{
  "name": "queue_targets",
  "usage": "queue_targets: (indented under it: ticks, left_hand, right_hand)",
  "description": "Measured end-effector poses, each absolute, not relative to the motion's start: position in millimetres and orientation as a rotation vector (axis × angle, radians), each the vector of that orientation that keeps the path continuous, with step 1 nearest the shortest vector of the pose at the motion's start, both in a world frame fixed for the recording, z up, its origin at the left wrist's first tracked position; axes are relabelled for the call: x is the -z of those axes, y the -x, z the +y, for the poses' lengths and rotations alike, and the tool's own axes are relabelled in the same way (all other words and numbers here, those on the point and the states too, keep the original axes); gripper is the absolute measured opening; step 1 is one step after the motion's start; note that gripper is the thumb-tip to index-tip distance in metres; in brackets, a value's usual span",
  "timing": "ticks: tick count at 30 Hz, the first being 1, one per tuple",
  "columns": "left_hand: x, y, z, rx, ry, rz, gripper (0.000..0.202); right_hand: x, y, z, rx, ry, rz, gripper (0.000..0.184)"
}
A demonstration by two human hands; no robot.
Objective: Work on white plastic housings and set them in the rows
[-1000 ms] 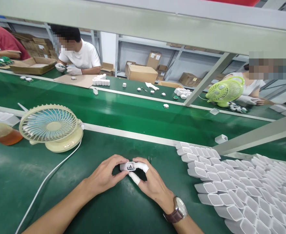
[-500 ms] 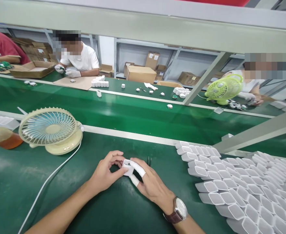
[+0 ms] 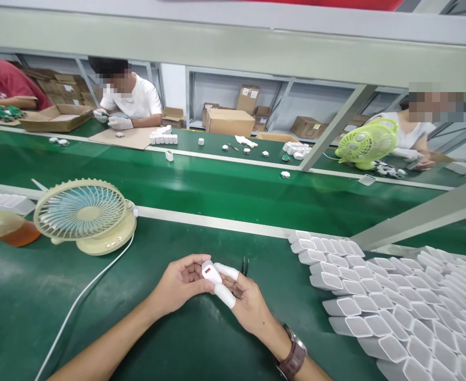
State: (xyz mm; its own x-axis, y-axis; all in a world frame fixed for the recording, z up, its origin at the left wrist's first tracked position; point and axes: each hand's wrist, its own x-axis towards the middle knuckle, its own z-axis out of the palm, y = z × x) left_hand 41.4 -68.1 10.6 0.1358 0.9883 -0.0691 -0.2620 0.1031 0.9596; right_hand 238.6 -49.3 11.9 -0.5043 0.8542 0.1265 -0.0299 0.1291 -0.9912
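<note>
Between my two hands is a small white USB charger, its end with the red slot turned up toward me. My left hand grips it from the left between thumb and fingers. White finger cots cover the thumb and a finger of my right hand, which pinches the charger from the other side. A brown-strapped watch sits on my right wrist. Just behind the right hand, dark tweezers lie on the green table.
Many white open housings stand in rows on the right. A cream fan with a white cable and a bottle of orange liquid are at the left. Beyond the green conveyor, co-workers handle small parts. A slanted post rises at right.
The charger has been turned: its open end with parts inside faced up before, and now its red-slotted end shows. My right hand has rolled over with it. Parts on the conveyor have shifted right.
</note>
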Motion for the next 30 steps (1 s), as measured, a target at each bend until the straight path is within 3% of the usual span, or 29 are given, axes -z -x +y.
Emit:
queue_targets:
  ticks: [7,18,22,27,30]
  left_hand:
    - [-16,-45,-66,-1.162,-0.958,1.044,0.055]
    - [-24,-47,-66,-1.19,-0.869,1.058,0.052]
    - [-27,-41,-64,-1.234,-0.905,1.066,0.055]
    - [-17,-28,-61,-1.318,-1.199,1.213,0.049]
    - [-12,-23,-61,-1.331,-1.534,1.319,0.044]
  right_hand:
    - [-16,-235,-49,-1.561,0.753,-1.626,0.042]
    - [-9,-235,-49,-1.491,0.773,-1.717,0.05]
    - [-9,-246,-45,-1.142,0.791,-1.983,0.053]
    - [-7,-260,-30,-0.332,0.873,-2.272,0.054]
    - [-2,-263,-22,-0.174,0.943,-2.259,0.05]
